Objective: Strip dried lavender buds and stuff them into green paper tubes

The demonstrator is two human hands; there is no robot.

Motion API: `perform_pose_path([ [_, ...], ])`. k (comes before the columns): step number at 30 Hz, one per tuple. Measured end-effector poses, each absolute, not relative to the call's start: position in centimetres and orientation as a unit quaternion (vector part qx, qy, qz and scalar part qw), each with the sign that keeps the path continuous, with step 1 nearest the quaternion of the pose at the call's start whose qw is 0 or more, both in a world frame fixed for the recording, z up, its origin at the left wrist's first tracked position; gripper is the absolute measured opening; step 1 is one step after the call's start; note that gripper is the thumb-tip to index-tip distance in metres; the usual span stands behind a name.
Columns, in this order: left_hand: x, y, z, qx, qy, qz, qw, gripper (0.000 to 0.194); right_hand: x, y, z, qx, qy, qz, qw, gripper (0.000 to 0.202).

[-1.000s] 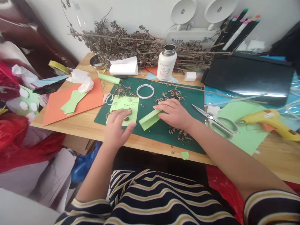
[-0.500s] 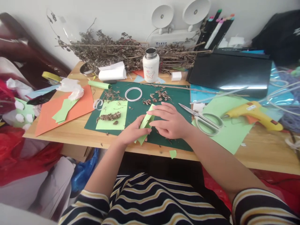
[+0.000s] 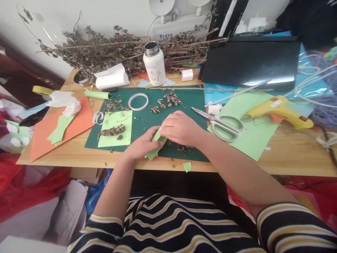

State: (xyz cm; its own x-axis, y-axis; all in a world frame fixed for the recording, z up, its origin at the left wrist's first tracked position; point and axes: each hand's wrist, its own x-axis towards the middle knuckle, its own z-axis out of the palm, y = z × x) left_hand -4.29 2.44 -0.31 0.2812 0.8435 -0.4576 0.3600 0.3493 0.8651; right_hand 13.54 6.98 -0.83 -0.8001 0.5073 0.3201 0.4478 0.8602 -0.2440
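Observation:
A folded strip of light green paper [image 3: 153, 153] is held over the near edge of the dark green cutting mat [image 3: 140, 122]. My left hand [image 3: 143, 144] grips its lower part, thumb on top. Closed over the strip's upper end is my right hand [image 3: 180, 129], its fingers bent together and covering that end. To the left, a clump of dried plant [image 3: 112, 131] lies on a light green paper square [image 3: 118, 140]. Crumbled dried leaves [image 3: 170, 99] are scattered beyond my hands, and more bits [image 3: 184, 149] lie beneath my right wrist.
Scissors [image 3: 223, 126] and a yellow glue gun [image 3: 280, 109] rest at the right. A tape ring [image 3: 138, 102] lies on the mat. Behind stand a white bottle [image 3: 154, 68] and a heap of dried branches [image 3: 105, 52]. Orange paper [image 3: 39, 140] is at the left.
My right hand's fingers, spread before, have closed over the strip's upper end. My left hand keeps its hold. The whole view has shifted, so the table things appear farther left and higher.

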Motion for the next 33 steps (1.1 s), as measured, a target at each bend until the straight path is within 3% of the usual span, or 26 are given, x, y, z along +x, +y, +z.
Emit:
perform_pose_path([
  [5,-4.5,2.5,-0.2,0.511,0.547,0.214,0.628,0.049,14.1,7.3,-0.3,-0.251,-0.912,0.165,0.278,0.025],
  [8,-4.5,2.4,-0.3,0.493,0.54,0.229,0.642,0.05,15.2,8.2,-0.1,-0.342,-0.853,0.214,0.332,0.023],
  [13,-4.4,2.0,-0.9,0.495,0.553,0.27,0.614,0.055,16.4,9.8,-1.0,-0.514,-0.792,0.162,0.287,0.011],
  [16,-4.4,1.8,-1.4,0.497,0.553,0.293,0.601,0.066,16.1,9.7,-1.4,-0.474,-0.823,0.137,0.282,0.02],
  [19,-4.4,1.5,-1.6,0.506,0.532,0.318,0.6,0.074,15.4,8.7,-1.1,-0.393,-0.844,0.198,0.307,0.017],
  [23,-4.1,1.0,-1.4,0.49,0.546,0.348,0.585,0.061,14.3,7.4,-0.9,-0.377,-0.809,0.348,0.286,0.035],
  [27,-3.6,0.8,-1.2,0.472,0.553,0.363,0.582,0.046,14.0,7.3,-1.4,-0.35,-0.814,0.365,0.285,0.047],
  [33,-2.9,0.9,-1.1,0.47,0.536,0.374,0.592,0.043,14.3,7.7,-1.7,-0.317,-0.854,0.295,0.288,0.025],
])
